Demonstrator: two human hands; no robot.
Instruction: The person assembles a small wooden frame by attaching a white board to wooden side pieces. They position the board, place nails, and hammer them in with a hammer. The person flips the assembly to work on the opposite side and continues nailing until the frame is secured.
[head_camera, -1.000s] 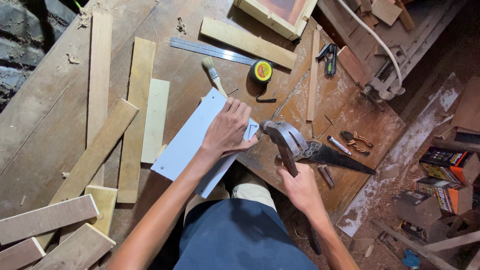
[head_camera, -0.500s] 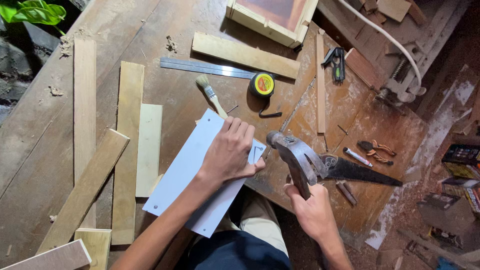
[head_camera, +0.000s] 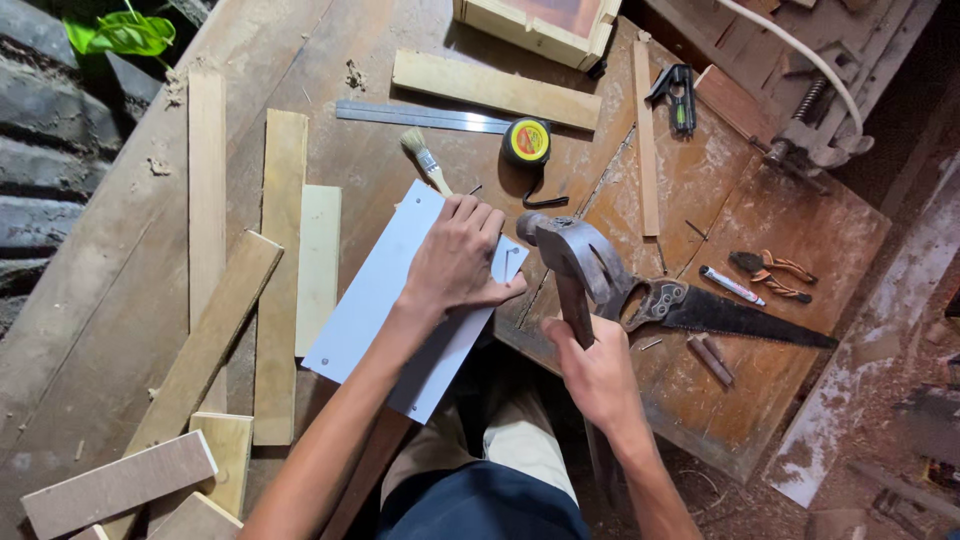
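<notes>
On the workbench, left hand (head_camera: 458, 262) still pressing white panel (head_camera: 400, 300), right hand (head_camera: 597, 372) gripping hammer (head_camera: 575, 262) raised nearer.

The panel (head_camera: 380, 310) under my left hand (head_camera: 455, 262) is pale blue-grey. My hammer (head_camera: 570, 265) has a dull grey head. The tape measure (head_camera: 528, 142) is yellow and black, the workbench (head_camera: 760, 210) reddish-brown.

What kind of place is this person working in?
Most likely a small, rough woodworking shop. The right hand grips a claw hammer over a worn wooden bench, with a handsaw, a tape measure and cut wood strips lying around, while the left hand steadies a pale panel.
</notes>
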